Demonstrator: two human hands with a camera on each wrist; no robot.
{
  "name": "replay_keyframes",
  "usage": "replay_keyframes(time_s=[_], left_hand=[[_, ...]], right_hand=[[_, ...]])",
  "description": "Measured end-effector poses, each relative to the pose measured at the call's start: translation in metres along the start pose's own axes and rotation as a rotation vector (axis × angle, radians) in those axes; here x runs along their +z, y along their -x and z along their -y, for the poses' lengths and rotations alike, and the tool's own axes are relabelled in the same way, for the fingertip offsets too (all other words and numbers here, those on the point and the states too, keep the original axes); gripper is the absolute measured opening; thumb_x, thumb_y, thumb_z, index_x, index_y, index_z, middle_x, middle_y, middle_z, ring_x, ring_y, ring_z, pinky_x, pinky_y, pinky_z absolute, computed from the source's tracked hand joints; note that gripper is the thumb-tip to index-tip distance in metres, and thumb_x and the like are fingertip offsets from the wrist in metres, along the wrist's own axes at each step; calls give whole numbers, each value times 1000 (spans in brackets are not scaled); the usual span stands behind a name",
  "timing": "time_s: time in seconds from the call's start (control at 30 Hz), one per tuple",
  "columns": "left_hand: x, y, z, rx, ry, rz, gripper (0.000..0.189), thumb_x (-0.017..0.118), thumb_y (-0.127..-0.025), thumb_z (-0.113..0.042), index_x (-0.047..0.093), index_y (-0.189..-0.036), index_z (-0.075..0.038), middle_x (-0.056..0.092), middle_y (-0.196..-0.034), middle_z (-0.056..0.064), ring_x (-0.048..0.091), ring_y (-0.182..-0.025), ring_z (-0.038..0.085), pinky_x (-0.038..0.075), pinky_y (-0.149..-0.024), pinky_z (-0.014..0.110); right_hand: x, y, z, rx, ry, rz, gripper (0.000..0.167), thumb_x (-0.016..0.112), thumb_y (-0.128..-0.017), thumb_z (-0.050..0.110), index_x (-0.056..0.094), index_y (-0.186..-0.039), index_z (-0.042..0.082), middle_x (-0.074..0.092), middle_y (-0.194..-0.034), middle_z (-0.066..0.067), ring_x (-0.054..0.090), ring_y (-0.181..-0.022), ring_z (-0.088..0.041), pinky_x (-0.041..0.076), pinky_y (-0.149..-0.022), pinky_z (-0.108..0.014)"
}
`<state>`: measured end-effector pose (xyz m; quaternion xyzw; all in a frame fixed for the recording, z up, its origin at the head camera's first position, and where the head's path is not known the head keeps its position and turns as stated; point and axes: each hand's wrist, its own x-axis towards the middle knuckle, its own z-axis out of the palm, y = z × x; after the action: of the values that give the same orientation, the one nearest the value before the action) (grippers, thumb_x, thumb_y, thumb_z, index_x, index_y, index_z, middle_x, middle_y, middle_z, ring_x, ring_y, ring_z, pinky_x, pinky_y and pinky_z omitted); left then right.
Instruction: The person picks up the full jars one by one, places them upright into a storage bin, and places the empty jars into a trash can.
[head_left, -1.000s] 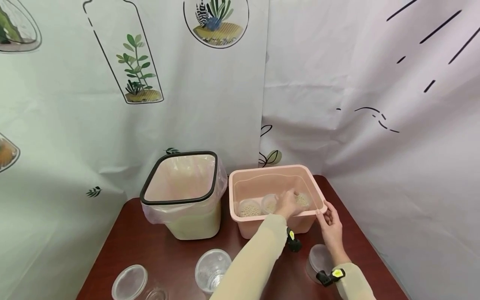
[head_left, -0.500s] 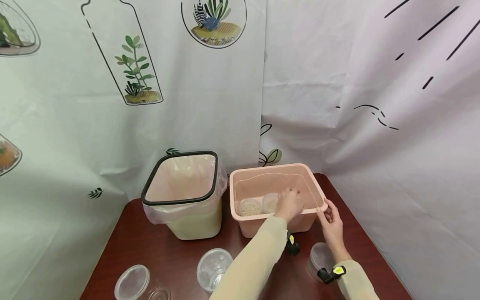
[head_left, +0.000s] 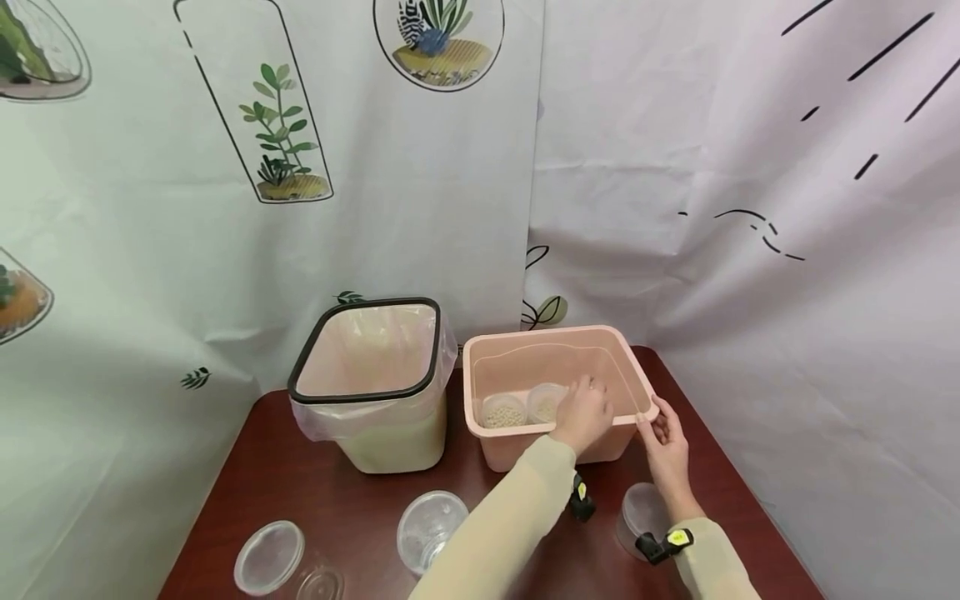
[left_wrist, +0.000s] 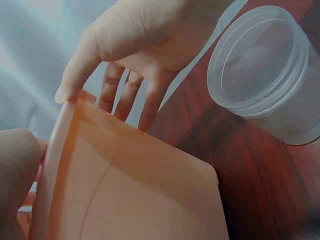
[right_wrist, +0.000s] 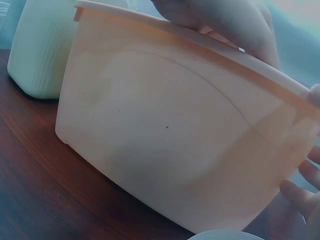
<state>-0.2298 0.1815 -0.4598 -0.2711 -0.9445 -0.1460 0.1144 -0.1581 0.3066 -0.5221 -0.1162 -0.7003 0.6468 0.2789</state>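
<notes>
In the head view, my left hand [head_left: 585, 414] reaches over the front rim of a pink plastic bin [head_left: 558, 336], fingers bent down inside. What lies under those fingers is hidden. Two clear tubs of pale beans or pellets, one at the left [head_left: 502, 412] and one in the middle [head_left: 545, 403], stand side by side on the bin's floor, left of this hand. My right hand [head_left: 667, 450] grips the bin's front right corner. Its thumb is on the rim and its fingers lie along the outer wall, as the left wrist view shows [left_wrist: 135, 55].
A bin with a black rim [head_left: 360, 397] and plastic liner stands left of the pink bin. On the dark red table are a clear jar [head_left: 643, 521] below my right hand, another [head_left: 431, 529] beside my left sleeve, and a round clear lid or tub [head_left: 268, 557] at front left.
One second ago a third tub of pale beans or pellets showed right of my left hand; now it is out of sight. The left hand has shifted slightly right. My right hand keeps its grip.
</notes>
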Motion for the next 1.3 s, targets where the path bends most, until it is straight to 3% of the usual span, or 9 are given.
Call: replay_keyframes(time_s=[0.3, 0.5, 0.7, 0.93, 1.1, 1.3], left_hand=[[-12, 15, 6, 0, 65, -28, 43, 62, -83, -52, 63, -109, -18, 55, -113, -1, 52, -101, 13, 48, -74, 25], [-27, 25, 6, 50, 59, -33, 44, 64, -82, -50, 62, -112, -17, 54, -117, 0, 50, -107, 14, 46, -82, 25], [-44, 38, 13, 87, 131, -59, 49, 63, -82, -52, 61, -116, -16, 51, -126, 4, 48, -115, 18, 46, -87, 30], [-68, 50, 25, 107, 149, -157, 46, 65, -82, -48, 63, -114, -15, 51, -130, 8, 48, -118, 23, 39, -95, 39], [-80, 60, 33, 133, 154, -203, 45, 64, -83, -47, 62, -113, -13, 48, -132, 10, 47, -120, 24, 42, -93, 37], [-91, 76, 48, 129, 223, -285, 43, 68, -81, -41, 61, -112, -12, 47, -132, 13, 47, -120, 25, 49, -84, 36]], right_hand=[[3, 1, 2, 16, -29, -4, 47, 55, -92, 5, 43, -137, 8, 50, -120, -18, 53, -94, 0, 46, -72, -11], [1, 2, 4, 29, -44, -8, 47, 55, -93, 6, 42, -137, 7, 50, -120, -18, 53, -90, 1, 46, -70, -11], [2, 2, 4, 43, -45, -11, 47, 56, -92, 7, 42, -137, 8, 50, -119, -17, 54, -91, 1, 47, -70, -11], [2, 5, 8, 39, -7, 1, 50, 54, -93, 7, 39, -140, 12, 48, -121, -17, 53, -94, 2, 46, -70, -11], [2, 4, 9, 27, 0, 8, 51, 54, -94, 12, 37, -142, 12, 48, -122, -18, 54, -95, -1, 46, -71, -10], [0, 8, 11, -11, 175, -10, 51, 58, -93, 23, 40, -141, 20, 44, -132, -9, 47, -107, -7, 41, -74, -6]])
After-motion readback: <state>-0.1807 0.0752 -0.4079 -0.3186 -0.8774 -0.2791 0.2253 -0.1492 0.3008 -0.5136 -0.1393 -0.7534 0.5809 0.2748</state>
